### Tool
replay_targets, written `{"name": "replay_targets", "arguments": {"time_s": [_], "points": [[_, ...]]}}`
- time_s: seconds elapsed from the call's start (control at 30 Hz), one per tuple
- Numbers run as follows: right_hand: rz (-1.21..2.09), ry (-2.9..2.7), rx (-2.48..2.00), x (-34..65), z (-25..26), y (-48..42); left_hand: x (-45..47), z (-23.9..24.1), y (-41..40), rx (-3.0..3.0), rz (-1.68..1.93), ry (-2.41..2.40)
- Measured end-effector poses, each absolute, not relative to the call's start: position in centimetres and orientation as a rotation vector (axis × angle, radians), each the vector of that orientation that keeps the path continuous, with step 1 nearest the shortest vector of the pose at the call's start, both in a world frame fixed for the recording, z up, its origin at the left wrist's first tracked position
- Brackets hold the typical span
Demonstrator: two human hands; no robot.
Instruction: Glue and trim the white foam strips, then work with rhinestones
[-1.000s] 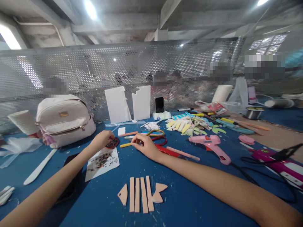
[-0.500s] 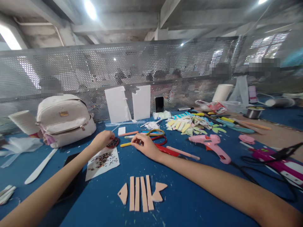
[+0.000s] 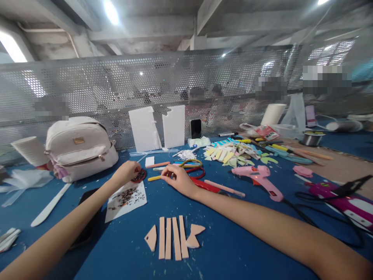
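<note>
Red dish of dark bits is sitting just under the left hand, whose curled fingers are gripping its rim; the right hand is seemingly pinching a yellow stick between its fingertips.

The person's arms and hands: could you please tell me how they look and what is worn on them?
The left forearm and right forearm are bare as far as visible, no sleeve in view. The left hand and right hand wear no gloves; no watch, bracelet or ring can be made out.
</note>
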State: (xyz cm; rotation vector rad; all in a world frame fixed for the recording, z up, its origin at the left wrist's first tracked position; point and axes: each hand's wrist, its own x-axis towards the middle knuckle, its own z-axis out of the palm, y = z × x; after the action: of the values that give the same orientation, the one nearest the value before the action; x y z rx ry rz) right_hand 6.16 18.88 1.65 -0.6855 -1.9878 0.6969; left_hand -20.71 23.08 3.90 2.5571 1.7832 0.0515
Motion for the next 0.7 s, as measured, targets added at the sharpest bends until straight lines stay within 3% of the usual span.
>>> {"name": "replay_targets", "arguments": {"time_s": [0.7], "points": [[0.708,-1.981,-0.683,6.22,1.59,18.90,-20.54,3.76,23.11,2.514,0.116,1.803]]}}
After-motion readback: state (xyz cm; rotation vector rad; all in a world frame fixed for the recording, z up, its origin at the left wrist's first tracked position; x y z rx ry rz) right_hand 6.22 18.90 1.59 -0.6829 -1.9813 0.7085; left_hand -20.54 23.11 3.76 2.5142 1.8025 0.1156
